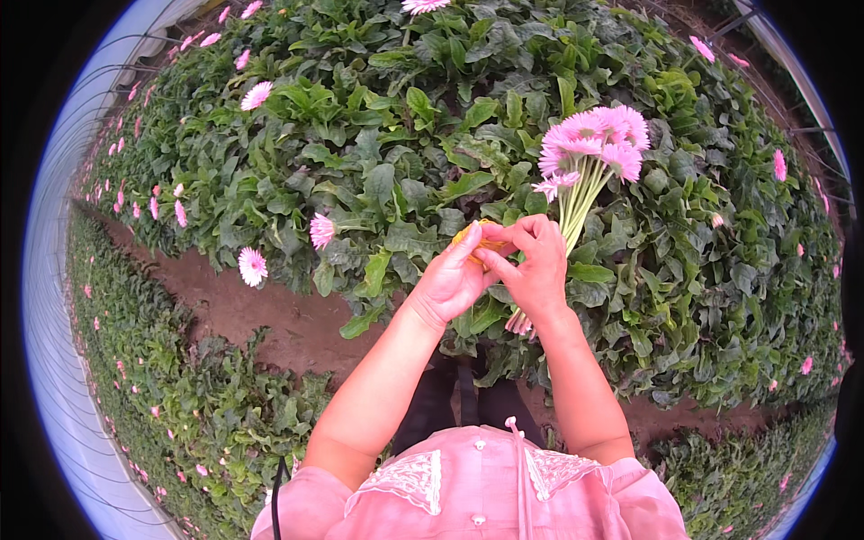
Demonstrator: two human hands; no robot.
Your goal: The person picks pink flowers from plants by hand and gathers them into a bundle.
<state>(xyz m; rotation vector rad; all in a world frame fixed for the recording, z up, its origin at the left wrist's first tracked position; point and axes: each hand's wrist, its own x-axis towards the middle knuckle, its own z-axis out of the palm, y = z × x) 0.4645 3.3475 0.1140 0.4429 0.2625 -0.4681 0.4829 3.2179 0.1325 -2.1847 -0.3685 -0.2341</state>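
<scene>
Yellow rubber bands (480, 236), in a loose bundle, sit in my left hand (451, 277) beneath its raised thumb. With thumb and fingertips, my right hand (540, 266) pinches at the same bands from the right. A bunch of pink gerbera daisies (594, 138) lies over the foliage, heads up and to the right. Its pale green stems (579, 209) pass behind my right hand and wrist, and the cut ends come out below, near my right forearm. Whether any finger also touches the stems is hidden.
A dense bed of leafy gerbera plants (418, 135) spreads before me. Single blooms, such as a pink gerbera (253, 266), stand at its left edge. A bare soil path (270, 317) separates it from another planted row (216, 412). Greenhouse hoops (54, 270) curve along the left.
</scene>
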